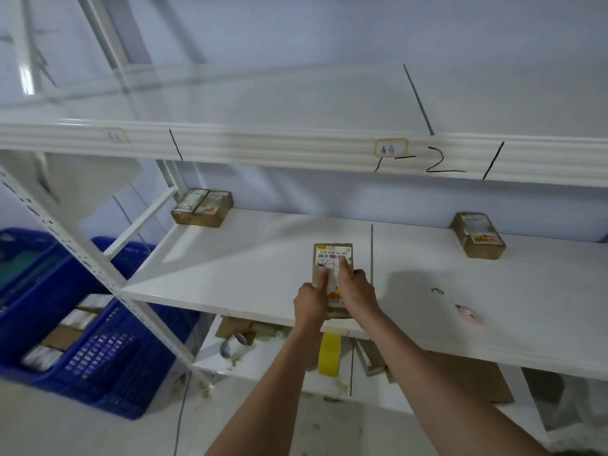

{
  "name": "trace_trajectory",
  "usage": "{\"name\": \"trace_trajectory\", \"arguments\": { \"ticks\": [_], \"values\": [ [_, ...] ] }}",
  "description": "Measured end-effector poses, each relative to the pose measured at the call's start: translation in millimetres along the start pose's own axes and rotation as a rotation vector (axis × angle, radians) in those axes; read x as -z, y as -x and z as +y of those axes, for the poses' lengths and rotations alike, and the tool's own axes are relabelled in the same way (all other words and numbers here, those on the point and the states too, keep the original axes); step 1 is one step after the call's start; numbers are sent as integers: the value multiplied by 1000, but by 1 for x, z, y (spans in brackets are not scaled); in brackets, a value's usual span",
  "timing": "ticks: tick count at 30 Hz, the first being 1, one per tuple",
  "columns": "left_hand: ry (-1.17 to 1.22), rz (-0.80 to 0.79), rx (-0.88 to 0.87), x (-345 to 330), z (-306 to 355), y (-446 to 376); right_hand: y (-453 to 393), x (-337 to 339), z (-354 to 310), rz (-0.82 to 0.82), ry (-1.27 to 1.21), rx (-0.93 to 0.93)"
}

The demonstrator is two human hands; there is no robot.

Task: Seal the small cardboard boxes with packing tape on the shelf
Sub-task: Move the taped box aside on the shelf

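A small cardboard box (333,258) with a barcode label lies near the front edge of the white middle shelf (250,264). My left hand (311,302) grips its near left side and my right hand (357,291) its near right side. Both thumbs lie stretched along the top of the box. A yellow roll of packing tape (330,355) hangs by my left forearm, just below the shelf edge. My hands hide the near end of the box.
Two more taped boxes stand at the back of the shelf, one far left (202,207), one far right (478,235). A pink cutter (470,315) lies to the right of my hands. Blue crates (98,340) with parcels sit on the floor at left. Cardboard scraps lie on the lower shelf (263,360).
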State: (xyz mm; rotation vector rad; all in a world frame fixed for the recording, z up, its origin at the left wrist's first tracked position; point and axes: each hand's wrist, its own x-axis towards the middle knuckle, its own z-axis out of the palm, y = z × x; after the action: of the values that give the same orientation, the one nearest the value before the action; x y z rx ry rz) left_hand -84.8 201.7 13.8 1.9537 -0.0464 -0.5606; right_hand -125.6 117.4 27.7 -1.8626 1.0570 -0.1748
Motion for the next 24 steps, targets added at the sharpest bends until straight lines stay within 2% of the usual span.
{"name": "trace_trajectory", "arguments": {
  "ticks": [4,10,13,16,19,21,24],
  "values": [
    [15,86,27,18,-6,8,17,-19,5,19,119,90],
    [96,136,89,50,-29,-1,25,-56,-12,-9,138,134],
    [219,109,82,75,-37,-22,22,-80,-26,-49,39,128],
    [312,34,145,106,-44,-62,10,-109,-43,-121,-35,98],
    [338,-36,154,137,-49,-104,-5,-137,-65,-186,-109,100],
    [336,-63,140,157,-52,-131,-11,-157,-80,-222,-97,137],
    [290,-80,90,183,-59,-172,-18,-188,-99,-361,-4,245]
  ]
}}
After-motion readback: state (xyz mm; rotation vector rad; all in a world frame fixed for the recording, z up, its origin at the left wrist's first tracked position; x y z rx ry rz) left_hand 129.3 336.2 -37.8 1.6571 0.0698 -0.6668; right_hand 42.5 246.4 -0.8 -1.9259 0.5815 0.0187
